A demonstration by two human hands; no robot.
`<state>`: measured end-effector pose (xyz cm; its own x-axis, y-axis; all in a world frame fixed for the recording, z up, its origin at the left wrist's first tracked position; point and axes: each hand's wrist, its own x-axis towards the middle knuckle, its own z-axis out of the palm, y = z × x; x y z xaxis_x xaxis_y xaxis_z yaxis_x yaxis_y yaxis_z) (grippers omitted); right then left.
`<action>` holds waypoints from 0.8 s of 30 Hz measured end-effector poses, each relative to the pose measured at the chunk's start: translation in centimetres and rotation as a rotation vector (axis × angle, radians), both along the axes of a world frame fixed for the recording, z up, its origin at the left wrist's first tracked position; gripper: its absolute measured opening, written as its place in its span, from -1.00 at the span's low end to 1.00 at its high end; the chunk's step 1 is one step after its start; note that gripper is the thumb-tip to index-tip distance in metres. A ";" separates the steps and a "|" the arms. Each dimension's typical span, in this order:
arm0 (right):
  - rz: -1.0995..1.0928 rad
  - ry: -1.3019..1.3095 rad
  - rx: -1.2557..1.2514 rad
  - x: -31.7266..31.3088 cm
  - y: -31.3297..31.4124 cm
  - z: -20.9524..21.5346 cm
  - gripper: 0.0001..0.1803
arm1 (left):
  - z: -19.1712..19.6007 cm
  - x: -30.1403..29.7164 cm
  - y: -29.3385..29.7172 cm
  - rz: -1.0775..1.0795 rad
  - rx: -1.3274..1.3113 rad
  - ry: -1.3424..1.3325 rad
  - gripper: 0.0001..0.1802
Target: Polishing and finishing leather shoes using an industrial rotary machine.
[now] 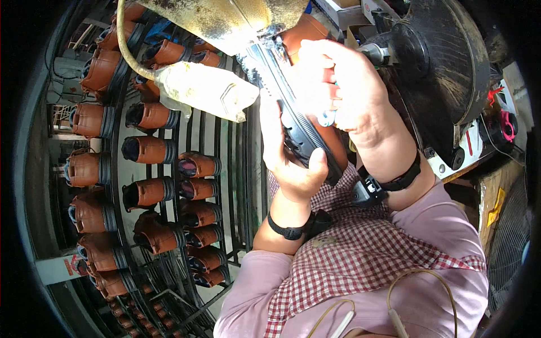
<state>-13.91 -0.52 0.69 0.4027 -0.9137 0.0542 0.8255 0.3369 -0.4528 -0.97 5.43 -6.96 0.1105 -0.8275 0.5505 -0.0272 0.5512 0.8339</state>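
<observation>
Under a bright lamp, a brown shoe (pixel 307 36) with a black ridged sole (pixel 301 135) is tilted sole-side toward the left. My left hand (pixel 290 174) grips the sole from below, its thumb on one side and fingers along the other. Over the brown upper, my right hand (pixel 363 90) is closed in a fist. A small pale-blue end (pixel 326 118) pokes out under its curled fingers; the rest of that object is hidden by the hand and glare. Both wrists wear black straps.
A stained lampshade (pixel 225 19) hangs just above the shoe, beside a wrapped pale fitting (pixel 205 90) with a cord. Racks of brown shoes (pixel 149 151) fill the left. At right stand a large dark wheel-shaped machine part (pixel 445 62), a pink-rimmed object (pixel 508 125) and a fan (pixel 510 253).
</observation>
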 end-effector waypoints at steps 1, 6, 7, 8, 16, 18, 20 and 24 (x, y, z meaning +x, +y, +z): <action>0.007 -0.040 0.040 0.2 -0.4 0.0 -0.63 | -0.1 0.0 -0.1 0.014 -0.024 0.017 -0.01; -0.126 -0.071 -0.065 0.4 -1.0 0.5 -0.56 | 0.1 0.5 0.3 0.213 -0.284 -0.402 -0.10; -0.065 -0.128 -0.029 0.2 -1.4 1.2 -0.56 | -0.2 0.3 0.3 0.170 -0.196 -0.224 -0.10; -0.003 -0.183 0.006 0.0 -1.7 1.8 -0.56 | -0.4 0.5 0.4 0.123 -0.108 -0.045 -0.10; 0.074 -0.189 -0.185 -2.0 0.9 -0.8 -0.62 | 2.4 0.9 0.5 0.039 -0.028 -0.110 -0.14; -0.020 -0.083 -0.140 -2.5 2.0 -1.1 -0.63 | 2.9 0.8 0.4 0.034 0.035 -0.103 -0.13; -0.035 -0.089 -0.128 -2.7 2.5 -1.5 -0.64 | 2.8 0.6 0.7 0.017 0.063 -0.070 -0.13; -0.125 0.080 -0.163 -3.0 3.0 -1.7 -0.68 | 2.5 0.2 1.2 0.018 0.099 -0.022 -0.11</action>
